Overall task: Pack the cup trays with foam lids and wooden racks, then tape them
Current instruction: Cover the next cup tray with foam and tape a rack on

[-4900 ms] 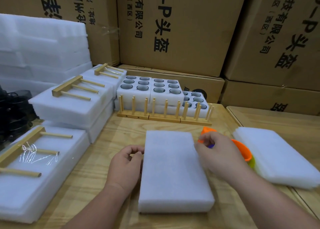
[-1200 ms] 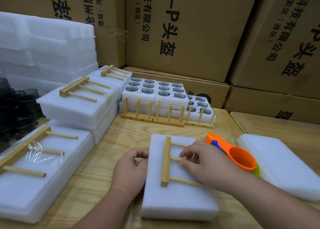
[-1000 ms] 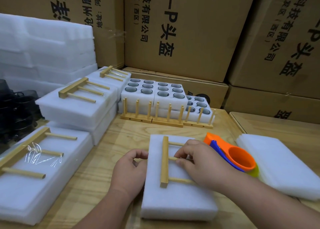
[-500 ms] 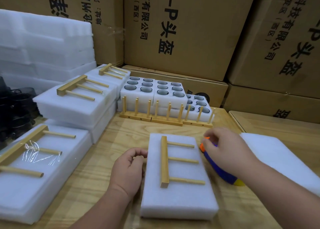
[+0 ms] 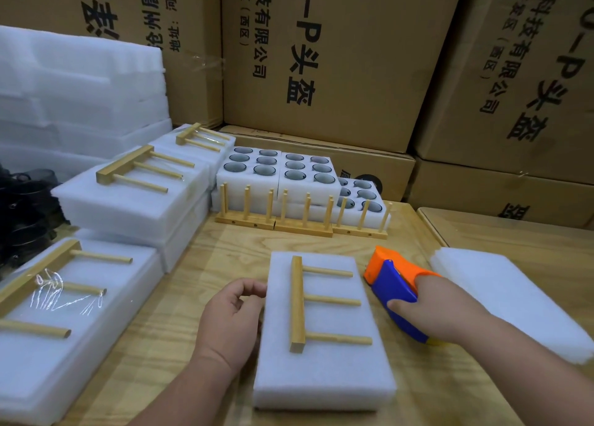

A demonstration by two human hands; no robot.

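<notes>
A white foam-covered tray (image 5: 324, 371) lies on the wooden table in front of me. A wooden rack (image 5: 299, 300) with three pegs lies flat on its lid. My left hand (image 5: 229, 321) rests loosely curled against the tray's left edge and holds nothing. My right hand (image 5: 440, 308) grips an orange and blue tape dispenser (image 5: 390, 282) just right of the tray. Open foam cup trays (image 5: 279, 168) with dark cups stand at the back. Upright wooden racks (image 5: 302, 223) line up before them.
Taped foam packs with racks on top (image 5: 135, 197) are stacked at the left, another (image 5: 64, 300) nearer me. A stack of foam lids (image 5: 511, 300) lies at the right. Foam sheets (image 5: 80, 88) pile up at the far left. Cardboard boxes (image 5: 321, 55) wall the back.
A wooden rack was laid on the foam lid. My right hand then left the rack, moved right and took hold of the tape dispenser. My left hand stayed at the tray's left edge.
</notes>
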